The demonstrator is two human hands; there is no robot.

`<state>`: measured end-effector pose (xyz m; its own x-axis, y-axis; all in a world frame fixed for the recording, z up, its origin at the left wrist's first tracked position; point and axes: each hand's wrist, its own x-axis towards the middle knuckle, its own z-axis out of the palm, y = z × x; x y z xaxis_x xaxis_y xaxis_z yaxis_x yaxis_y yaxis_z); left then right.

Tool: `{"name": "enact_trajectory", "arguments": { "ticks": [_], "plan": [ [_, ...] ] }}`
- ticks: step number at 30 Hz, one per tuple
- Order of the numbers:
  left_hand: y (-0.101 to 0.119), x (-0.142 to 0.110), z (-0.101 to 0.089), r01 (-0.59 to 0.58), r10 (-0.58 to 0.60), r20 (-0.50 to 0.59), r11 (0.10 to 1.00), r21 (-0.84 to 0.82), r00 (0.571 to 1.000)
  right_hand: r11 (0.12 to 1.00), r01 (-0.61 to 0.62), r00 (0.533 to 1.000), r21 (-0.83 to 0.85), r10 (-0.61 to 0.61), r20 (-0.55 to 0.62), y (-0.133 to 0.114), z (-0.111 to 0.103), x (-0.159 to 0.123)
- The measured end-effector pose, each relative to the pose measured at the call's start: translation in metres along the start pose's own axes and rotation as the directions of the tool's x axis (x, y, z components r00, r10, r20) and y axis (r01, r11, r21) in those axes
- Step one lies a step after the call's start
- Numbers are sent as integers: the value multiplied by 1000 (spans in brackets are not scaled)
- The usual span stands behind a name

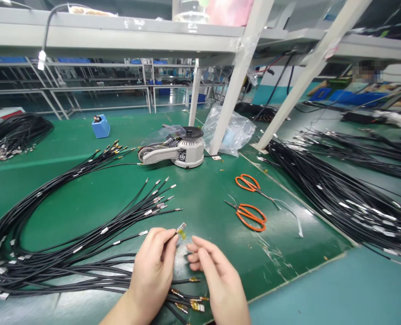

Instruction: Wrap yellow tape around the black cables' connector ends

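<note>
My left hand (155,266) pinches a black cable just behind its end between thumb and forefinger. That end carries a small silver connector (182,227) with a piece of yellowish transparent tape (182,234) hanging from it. Just to the right, my right hand (217,275) is held with loosely curled fingers apart, not touching the connector; I see nothing held in it. Beneath both hands run several black cables (105,270), whose ends with amber tape (196,306) show between my wrists. More cables with bare silver ends (158,205) fan out ahead of my left hand.
Two orange-handled scissors (252,217) lie right of my hands. Beyond stands a round grey tape dispenser (188,151), beside a clear plastic bag (236,131) and a white shelf post (234,85). A blue holder (101,126) is at the back left. A large cable bundle (335,189) lies right.
</note>
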<state>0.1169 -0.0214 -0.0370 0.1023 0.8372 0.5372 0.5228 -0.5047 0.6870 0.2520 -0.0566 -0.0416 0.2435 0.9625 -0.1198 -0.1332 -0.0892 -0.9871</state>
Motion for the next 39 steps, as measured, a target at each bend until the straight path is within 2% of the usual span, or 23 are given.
{"name": "enact_trajectory", "arguments": {
  "ticks": [4, 8, 10, 13, 16, 19, 24, 26, 39],
  "plan": [
    [-1, -2, 1, -31, 31, -2, 999, 29, 1000, 999, -34, 999, -14, 34, -14, -22, 10, 10],
    [0, -1, 0, -33, 33, -13, 999, 15, 999, 999, -47, 998, 2, 47, 45, -26, 20, 11],
    [2, 0, -2, 9, -9, 7, 1000, -13, 1000, 999, -30, 998, -11, 30, 53, -22, 21, 10],
    [6, 3, -6, 141, -136, 81, 988, -56, 987, 999, 12, 998, -44, -9, 67, -18, 19, 8],
    [9, 5, -10, 305, -289, 164, 949, -84, 943, 995, 51, 996, -85, -44, 82, -17, 18, 8],
    [11, 7, -12, 462, -423, 235, 875, -147, 875, 992, 75, 994, -103, -66, 89, -17, 19, 8],
    [11, 9, -11, 667, -579, 334, 672, -320, 744, 993, 68, 994, -97, -59, 97, -16, 23, 9],
    [11, 10, -11, 703, -598, 369, 605, -375, 711, 993, 65, 994, -97, -56, 94, -17, 24, 10],
    [8, 12, -13, 752, -583, 482, 432, -498, 654, 989, 107, 992, -105, -98, 84, -22, 26, 12]
  ]
}}
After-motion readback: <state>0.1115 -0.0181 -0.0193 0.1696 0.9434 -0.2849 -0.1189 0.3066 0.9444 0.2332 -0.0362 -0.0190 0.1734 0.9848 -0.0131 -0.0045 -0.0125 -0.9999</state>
